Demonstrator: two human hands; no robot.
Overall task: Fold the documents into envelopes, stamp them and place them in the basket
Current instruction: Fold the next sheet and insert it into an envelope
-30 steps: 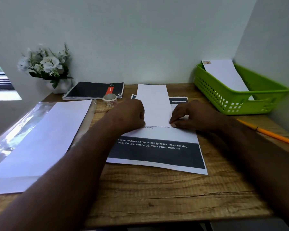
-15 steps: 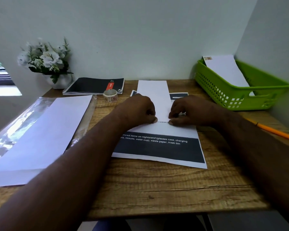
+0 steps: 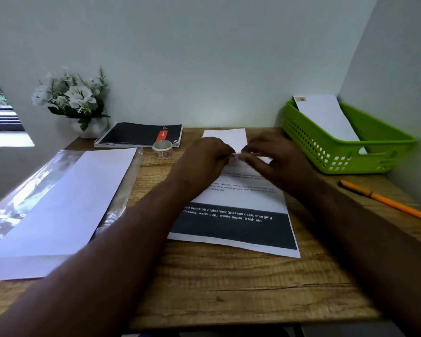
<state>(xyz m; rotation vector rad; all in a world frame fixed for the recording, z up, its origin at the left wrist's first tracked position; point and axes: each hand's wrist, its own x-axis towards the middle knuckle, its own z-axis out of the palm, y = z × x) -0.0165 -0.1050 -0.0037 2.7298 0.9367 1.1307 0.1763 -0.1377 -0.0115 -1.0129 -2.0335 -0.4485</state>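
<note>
Mid-desk: both hands on folded document, atop printed sheet.
Left hand & right hand pinch its near edge w/ fingertips; paper's light, floppy, creases easily — hold by corners.

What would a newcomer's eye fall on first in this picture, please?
Probably the two hands, left hand and right hand, meeting over a white folded sheet at the desk's middle, atop a printed document with a dark band. Next, the bright green basket at the far right, holding a stamped envelope.
</note>
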